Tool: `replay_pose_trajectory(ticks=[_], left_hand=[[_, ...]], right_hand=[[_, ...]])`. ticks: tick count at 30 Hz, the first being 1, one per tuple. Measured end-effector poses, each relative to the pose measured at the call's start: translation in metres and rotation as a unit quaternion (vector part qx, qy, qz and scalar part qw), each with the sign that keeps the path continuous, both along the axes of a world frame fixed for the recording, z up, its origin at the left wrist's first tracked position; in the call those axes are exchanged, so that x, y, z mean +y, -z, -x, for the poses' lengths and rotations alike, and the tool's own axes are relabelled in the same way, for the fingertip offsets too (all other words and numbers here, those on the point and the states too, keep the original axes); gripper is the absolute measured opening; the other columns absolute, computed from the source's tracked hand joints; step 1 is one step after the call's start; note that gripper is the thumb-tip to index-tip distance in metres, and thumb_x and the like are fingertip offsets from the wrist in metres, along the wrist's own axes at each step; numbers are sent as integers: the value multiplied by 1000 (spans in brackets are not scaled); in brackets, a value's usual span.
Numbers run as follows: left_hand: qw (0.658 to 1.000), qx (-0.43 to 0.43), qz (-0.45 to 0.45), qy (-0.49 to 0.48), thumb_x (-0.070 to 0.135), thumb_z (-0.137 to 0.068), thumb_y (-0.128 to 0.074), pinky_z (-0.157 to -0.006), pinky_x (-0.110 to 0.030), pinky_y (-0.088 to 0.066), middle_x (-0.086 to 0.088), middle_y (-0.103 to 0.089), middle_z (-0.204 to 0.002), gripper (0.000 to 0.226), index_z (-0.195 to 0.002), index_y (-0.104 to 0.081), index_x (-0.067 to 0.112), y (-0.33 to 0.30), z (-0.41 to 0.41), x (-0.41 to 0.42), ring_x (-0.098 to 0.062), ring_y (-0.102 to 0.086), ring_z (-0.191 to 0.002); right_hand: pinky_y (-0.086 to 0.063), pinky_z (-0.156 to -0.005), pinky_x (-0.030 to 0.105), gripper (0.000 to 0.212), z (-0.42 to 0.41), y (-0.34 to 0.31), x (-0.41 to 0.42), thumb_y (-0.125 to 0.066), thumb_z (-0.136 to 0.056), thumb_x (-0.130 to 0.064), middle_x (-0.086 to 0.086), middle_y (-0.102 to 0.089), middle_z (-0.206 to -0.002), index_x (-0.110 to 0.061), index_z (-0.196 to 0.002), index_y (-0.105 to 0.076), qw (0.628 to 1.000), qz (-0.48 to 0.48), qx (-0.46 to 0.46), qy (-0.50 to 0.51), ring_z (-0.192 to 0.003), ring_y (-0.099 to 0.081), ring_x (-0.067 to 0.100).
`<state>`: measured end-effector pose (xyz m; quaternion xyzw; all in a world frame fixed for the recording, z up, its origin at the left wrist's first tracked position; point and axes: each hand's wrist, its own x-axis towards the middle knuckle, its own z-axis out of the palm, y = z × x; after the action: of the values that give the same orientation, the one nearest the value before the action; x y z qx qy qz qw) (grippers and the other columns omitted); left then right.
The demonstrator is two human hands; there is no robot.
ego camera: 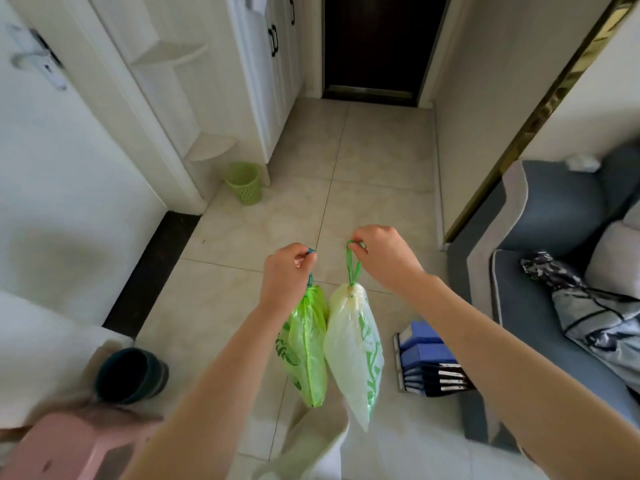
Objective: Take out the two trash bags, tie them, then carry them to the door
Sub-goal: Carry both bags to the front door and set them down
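My forearms reach out over the tiled floor [377, 157], with a pink stool [72, 448] and a dark bin [133, 375] low on my left. My left hand [285, 275] is clenched on the drawstring of the green bag [308, 344]; my right hand [384, 258] pinches the green loop of the white bag [353, 348]. Both bags hang cinched shut, touching side by side, clear of the floor. The dark door [377, 43] stands well ahead at the end of the hall. A green basket [244, 183] sits by the white cabinet [266, 74], blue binders [433, 365] beside the sofa [554, 216].
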<state>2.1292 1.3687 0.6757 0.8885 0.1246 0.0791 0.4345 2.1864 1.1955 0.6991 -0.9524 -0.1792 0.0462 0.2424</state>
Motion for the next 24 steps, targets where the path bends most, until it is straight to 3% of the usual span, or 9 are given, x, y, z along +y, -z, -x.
replay_pose_trajectory(ticks=[5,8,13,15,16,18,21,24], left_hand=[[999,-5,-4,43,16,-86,-64,-57,0,-36,6,-60,-63,13,-77,-69,9,-11,-124,8,5,-54,-57],[998,-7,-6,66,18,-86,-64,-58,-1,-37,7,-62,-63,13,-77,-69,11,-14,-196,7,1,-57,-59],[995,-10,-4,101,19,-86,-65,-60,1,-40,7,-65,-68,12,-83,-71,9,-17,-307,-1,10,-55,-60],[997,-3,1,78,21,-86,-64,-61,-4,-40,4,-69,-71,12,-82,-71,12,-6,-440,-17,2,-59,-62],[997,-5,-9,76,21,-86,-64,-61,-5,-40,2,-70,-73,12,-82,-71,13,-9,-446,-14,0,-60,-63],[998,2,-7,56,22,-87,-63,-60,-6,-40,1,-71,-75,13,-82,-71,12,-17,-538,-29,-2,-61,-65],[999,2,-19,45,22,-86,-64,-67,-21,-47,-1,-73,-77,13,-83,-72,12,-18,-541,-26,-11,-64,-70],[999,-13,-18,46,21,-86,-65,-69,-22,-49,-1,-73,-76,13,-83,-72,11,-11,-545,-21,-10,-65,-69]], right_hand=[[-51,-75,40,18,-118,-17,9,-51,-90,-20,14,-67,-95,-8,-88,-65,999,19,-5,30,-93,-61,35],[-48,-75,37,20,-178,-22,10,-50,-91,-24,10,-68,-101,-12,-94,-66,998,33,-10,61,-98,-60,33],[-46,-73,36,21,-290,-19,1,-48,-91,-27,7,-68,-103,-16,-96,-65,995,57,-11,87,-98,-61,33],[-46,-71,36,22,-426,-11,-13,-48,-92,-27,8,-68,-101,-16,-95,-66,994,44,-8,104,-96,-61,34],[-47,-71,36,22,-428,-15,-13,-48,-92,-27,8,-68,-100,-15,-95,-66,994,45,-5,96,-95,-61,34],[-45,-69,35,21,-524,-22,-24,-48,-91,-26,9,-68,-99,-14,-93,-66,995,33,-11,89,-94,-61,33],[-45,-68,34,21,-526,-20,-21,-49,-91,-24,9,-68,-98,-11,-91,-66,997,25,-16,75,-93,-60,32],[-52,-73,38,22,-536,-11,-22,-49,-89,-25,9,-68,-92,-11,-87,-66,998,4,-10,55,-89,-62,31]])
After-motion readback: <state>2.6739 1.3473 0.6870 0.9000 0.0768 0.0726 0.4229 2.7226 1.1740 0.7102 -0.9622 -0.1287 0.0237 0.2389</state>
